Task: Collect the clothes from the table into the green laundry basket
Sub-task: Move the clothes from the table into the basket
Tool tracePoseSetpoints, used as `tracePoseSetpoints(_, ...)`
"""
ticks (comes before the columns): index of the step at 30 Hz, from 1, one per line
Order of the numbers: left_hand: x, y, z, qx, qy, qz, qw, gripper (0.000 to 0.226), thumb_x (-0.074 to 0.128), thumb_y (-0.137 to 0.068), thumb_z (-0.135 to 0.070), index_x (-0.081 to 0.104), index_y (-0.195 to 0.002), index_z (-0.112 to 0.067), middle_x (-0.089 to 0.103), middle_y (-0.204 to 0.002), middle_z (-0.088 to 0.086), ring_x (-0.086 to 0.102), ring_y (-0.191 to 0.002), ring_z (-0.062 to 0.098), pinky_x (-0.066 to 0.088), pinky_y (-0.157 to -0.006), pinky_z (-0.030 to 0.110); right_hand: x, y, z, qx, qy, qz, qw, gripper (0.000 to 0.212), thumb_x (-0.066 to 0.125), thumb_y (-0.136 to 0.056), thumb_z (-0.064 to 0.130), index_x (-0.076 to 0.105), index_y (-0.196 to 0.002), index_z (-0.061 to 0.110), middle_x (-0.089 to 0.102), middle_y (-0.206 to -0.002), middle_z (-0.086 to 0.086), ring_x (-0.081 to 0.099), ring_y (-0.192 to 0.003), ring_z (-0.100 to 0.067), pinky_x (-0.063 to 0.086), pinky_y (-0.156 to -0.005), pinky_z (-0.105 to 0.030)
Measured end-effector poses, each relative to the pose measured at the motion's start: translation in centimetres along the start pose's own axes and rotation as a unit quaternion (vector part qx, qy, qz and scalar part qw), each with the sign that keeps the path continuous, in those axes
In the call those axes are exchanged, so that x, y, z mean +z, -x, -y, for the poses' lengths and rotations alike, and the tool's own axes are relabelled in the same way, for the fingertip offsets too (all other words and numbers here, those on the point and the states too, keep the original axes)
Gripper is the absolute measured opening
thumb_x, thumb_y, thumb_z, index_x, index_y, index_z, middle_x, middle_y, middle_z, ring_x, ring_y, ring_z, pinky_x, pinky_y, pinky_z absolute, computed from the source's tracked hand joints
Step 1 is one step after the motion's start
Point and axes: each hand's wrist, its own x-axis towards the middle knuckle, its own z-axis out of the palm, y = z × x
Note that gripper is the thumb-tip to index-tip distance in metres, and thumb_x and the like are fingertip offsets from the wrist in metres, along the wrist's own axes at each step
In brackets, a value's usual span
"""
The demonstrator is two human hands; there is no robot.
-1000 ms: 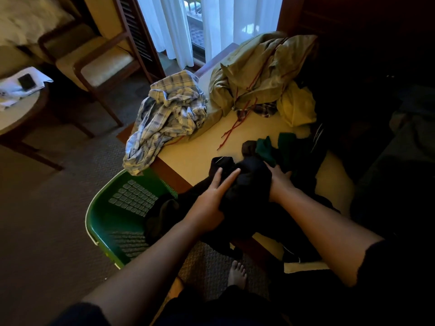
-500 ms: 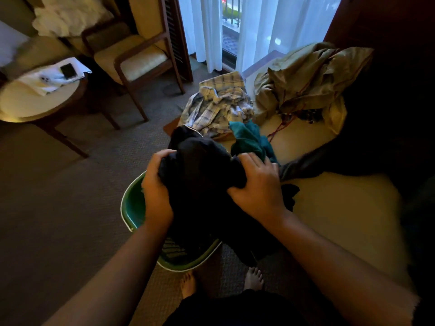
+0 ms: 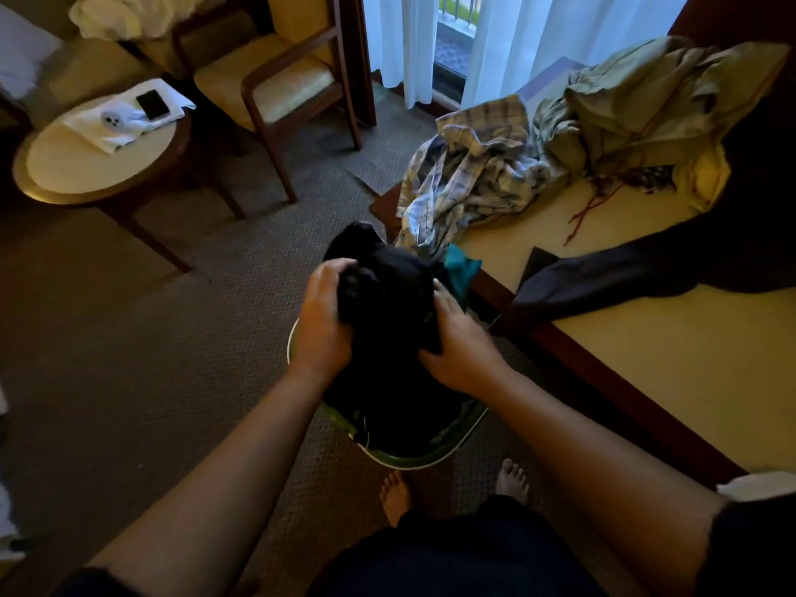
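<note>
2 hands (image 3: 321, 325), clothes (image 3: 387, 295) gripped between, over basket (image 3: 411, 461)

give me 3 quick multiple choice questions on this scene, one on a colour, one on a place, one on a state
1. What colour is the basket? A) red B) green C) blue
2. Where does the plaid shirt lie? A) in the basket B) on the table C) on the floor
3. What are the left hand and right hand doing? A) both hang empty B) only the left holds cloth C) both grip the black bundle

Answers: 1 B, its rim shows green below the bundle. 2 B, it is draped over the table's far corner. 3 C, the fingers of both curl into the dark cloth above the basket.
</note>
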Motion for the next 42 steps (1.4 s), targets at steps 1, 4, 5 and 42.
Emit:
tracePoseSetpoints(1, 0.3, 0.1, 0.7, -0.037, -0.009, 0.063, 0.997, 0.057, 0.062, -0.084, 0.003, 0.053, -0.139, -0.01, 0.054, -0.141, 0.011, 0.05, -0.133, 0.024, 0.037, -0.115, 0.033, 0.3, -0.3, -0.6, 0.02, 0.04, 0.042, 0.998, 0.086, 0.067, -0.092, 0.037, 0.017, -0.159, 0.016, 0.003, -0.17, 0.002, 0.019, -0.153, -0.035, 0.034, -0.118, -0.05)
tracePoseSetpoints(4, 0.9, 0.5, 1.1, -0.093, -0.035, 0.155, 0.983, 0.075, 0.059, -0.079, 0.007, 0.048, -0.147, -0.022, 0.054, -0.147, 0.004, 0.05, -0.136, 0.02, 0.033, -0.108, 0.018, 0.9, -0.5, -0.9, 0.05, 0.081, 0.079, 0.992, 0.075, 0.06, -0.097, 0.043, 0.024, -0.158, 0.019, 0.007, -0.17, 0.0, 0.018, -0.154, -0.032, 0.035, -0.118, -0.048)
tracePoseSetpoints(5, 1.0, 0.6, 0.9, -0.092, -0.039, 0.162, 0.982, 0.072, 0.06, -0.082, 0.004, 0.047, -0.148, -0.023, 0.054, -0.148, 0.003, 0.051, -0.135, 0.02, 0.034, -0.106, 0.018, 0.9, -0.5, -0.7, 0.058, 0.078, 0.068, 0.993, 0.074, 0.059, -0.098, 0.042, 0.025, -0.159, 0.019, 0.011, -0.169, -0.001, 0.021, -0.153, -0.028, 0.035, -0.118, -0.045)
tracePoseSetpoints(42, 21.9, -31.1, -9.9, -0.094, -0.19, 0.219, 0.953, 0.128, 0.072, -0.06, -0.084, -0.014, -0.15, -0.06, -0.029, -0.166, 0.006, -0.017, -0.152, 0.048, 0.007, -0.106, 0.084, -23.4, -14.9, -15.0, 0.062, 0.168, -0.133, 0.975, 0.074, 0.056, -0.096, 0.027, 0.022, -0.16, 0.013, 0.025, -0.166, -0.009, 0.017, -0.155, -0.026, 0.024, -0.123, -0.051)
